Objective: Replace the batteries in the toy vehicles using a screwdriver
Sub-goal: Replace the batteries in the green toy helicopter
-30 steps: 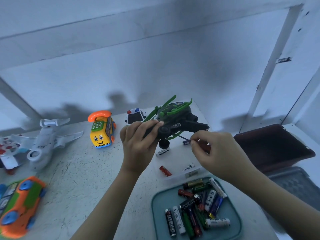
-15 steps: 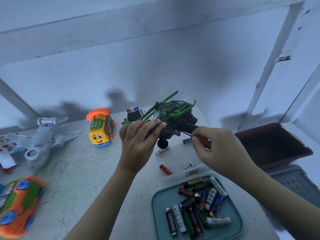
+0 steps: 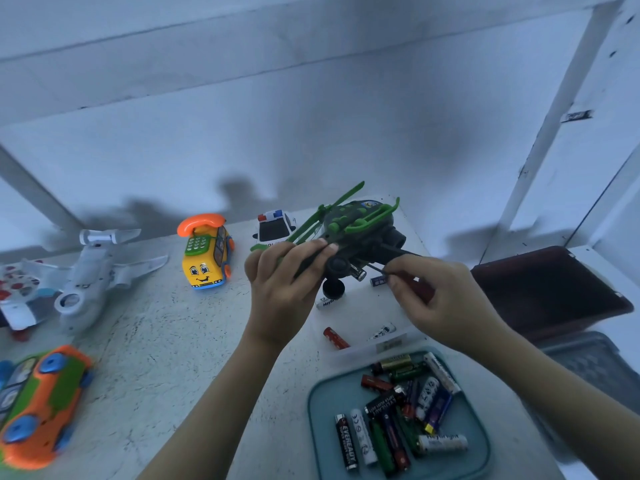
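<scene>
Right hand (image 3: 436, 299) has slid in closer, screwdriver (image 3: 420, 289) tip now under the green helicopter (image 3: 356, 226), beside an exposed battery (image 3: 356, 271). Its fingers pinch the red handle. Left hand (image 3: 284, 289) grips the helicopter's body, holding it up above the table (image 3: 166, 341), beyond the battery tray (image 3: 318, 427)

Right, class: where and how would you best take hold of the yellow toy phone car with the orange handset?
Hold the yellow plastic phone car by its body, thumb and fingers across the two sides, coming from above. It stands upright on the table with space either side. The orange handset might lift off, so probably a poor grip.
</scene>
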